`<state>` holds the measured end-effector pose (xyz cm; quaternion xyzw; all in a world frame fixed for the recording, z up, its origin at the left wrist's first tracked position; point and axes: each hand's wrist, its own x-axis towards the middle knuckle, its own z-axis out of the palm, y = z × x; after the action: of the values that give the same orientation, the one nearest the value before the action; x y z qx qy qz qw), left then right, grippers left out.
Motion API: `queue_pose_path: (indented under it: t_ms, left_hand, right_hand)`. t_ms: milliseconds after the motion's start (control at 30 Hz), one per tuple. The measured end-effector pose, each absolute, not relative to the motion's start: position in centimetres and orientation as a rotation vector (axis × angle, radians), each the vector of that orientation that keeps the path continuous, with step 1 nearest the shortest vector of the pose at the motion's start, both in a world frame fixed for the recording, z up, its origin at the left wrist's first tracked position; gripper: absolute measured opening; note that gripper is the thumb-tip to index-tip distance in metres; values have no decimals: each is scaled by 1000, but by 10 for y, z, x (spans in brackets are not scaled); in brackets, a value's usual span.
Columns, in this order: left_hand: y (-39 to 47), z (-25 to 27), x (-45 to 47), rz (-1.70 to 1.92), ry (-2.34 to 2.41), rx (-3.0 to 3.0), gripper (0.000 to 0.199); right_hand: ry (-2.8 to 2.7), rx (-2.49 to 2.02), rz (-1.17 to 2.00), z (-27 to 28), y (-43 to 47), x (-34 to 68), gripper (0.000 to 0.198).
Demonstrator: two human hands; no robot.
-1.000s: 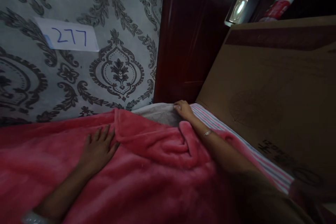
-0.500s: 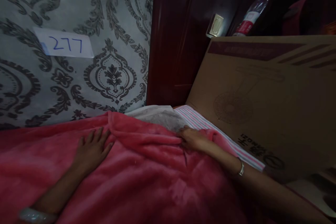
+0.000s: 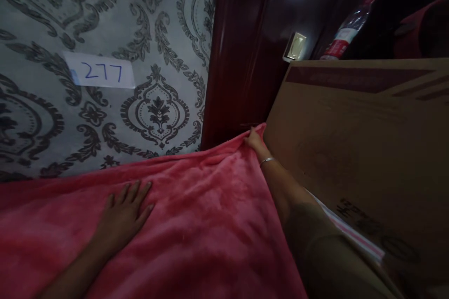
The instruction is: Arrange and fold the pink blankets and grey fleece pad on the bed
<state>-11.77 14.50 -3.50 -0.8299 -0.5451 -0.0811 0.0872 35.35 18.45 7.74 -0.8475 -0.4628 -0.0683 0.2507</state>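
A pink plush blanket point(image 3: 203, 215) spreads across the lower part of the head view, with soft folds in it. On its left part my left hand point(image 3: 124, 210) lies flat, fingers spread and holding nothing. My right hand point(image 3: 255, 142) grips the blanket's far right corner, close to the dark red wood panel and the cardboard box. The blanket is drawn up and taut there. A strip of striped cloth point(image 3: 351, 231) shows beyond my right forearm; the blanket and arm hide the rest of it.
A big cardboard box point(image 3: 368, 149) stands along the right. Behind it are a plastic bottle point(image 3: 345, 37) with a red cap and a light switch point(image 3: 296, 46) on the dark red wood panel point(image 3: 238, 56). A paper marked 277 point(image 3: 101, 71) hangs on the patterned wall.
My right hand has moved away from me, pulling the blanket's corner toward the wood panel. The blanket now covers the grey-white cloth and most of the striped cloth. My left hand stays flat.
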Motion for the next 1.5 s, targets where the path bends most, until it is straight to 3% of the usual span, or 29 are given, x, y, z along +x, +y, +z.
queue_pose_path:
  t_ms: [133, 300, 433, 567, 733, 867, 1033, 1500]
  left_hand:
    - [146, -39, -119, -264, -1628, -2474, 70]
    - [145, -40, -119, -257, -1658, -2507, 67]
    - [142, -35, -119, -253, -1747, -2491, 68]
    - [141, -30, -117, -237, -1839, -2443, 72]
    - [141, -29, -116, -194, -1856, -2347, 76]
    - [146, -20, -130, -155, -1959, -2328, 78]
    - [153, -7, -154, -280, -2045, -2268, 82]
    - [143, 14, -170, -324, -1931, -2513, 80]
  right_hand:
    - [-1199, -2369, -94, 13, 196, 351, 78]
    - [-1185, -2491, 94, -31, 210, 360, 57]
    - [-1231, -2516, 151, -29, 214, 361, 45]
    - [-1288, -2445, 81, -12, 205, 334, 53]
    - [-1965, -1988, -99, -21, 184, 274, 54]
    - [-2002, -2138, 75, -30, 177, 259, 52]
    - [-1956, -2186, 71, -22, 164, 257, 53]
    - [-1623, -2540, 127, -29, -70, 296, 57]
